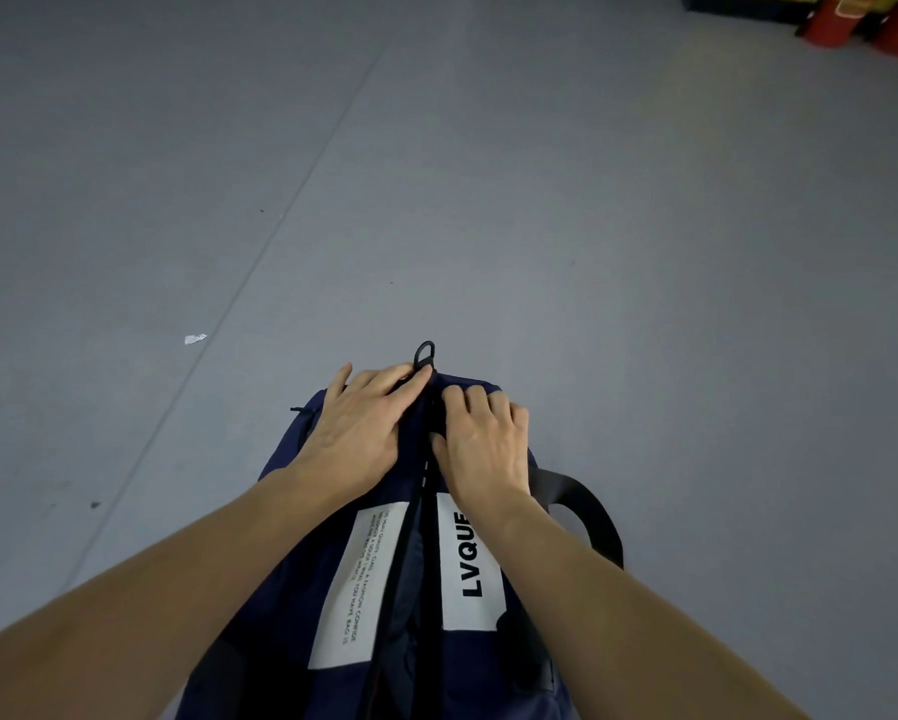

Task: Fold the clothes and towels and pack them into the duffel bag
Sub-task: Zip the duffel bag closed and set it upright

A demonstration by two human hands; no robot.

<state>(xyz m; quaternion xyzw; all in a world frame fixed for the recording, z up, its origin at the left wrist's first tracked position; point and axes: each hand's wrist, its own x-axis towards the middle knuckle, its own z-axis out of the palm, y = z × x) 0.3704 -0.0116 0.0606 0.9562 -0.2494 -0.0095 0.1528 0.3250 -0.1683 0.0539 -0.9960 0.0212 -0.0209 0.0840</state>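
Observation:
A navy duffel bag (290,615) with two white printed panels lies lengthwise on the grey floor in front of me. Its top zipper line (419,517) runs down the middle and gapes a little near me. My left hand (361,426) lies flat on the bag's far end, left of the zipper, fingers straight. My right hand (483,444) sits just right of the zipper with its fingers curled, pinching the fabric or the zipper pull there; the pull itself is hidden. A black loop (425,354) sticks out past the far end. No clothes or towels are in view.
A black carry strap (587,506) arcs out on the bag's right side. A small white paper scrap (195,338) lies on the floor to the left. Red and yellow objects (867,20) stand at the far right corner. Grey floor lies all round.

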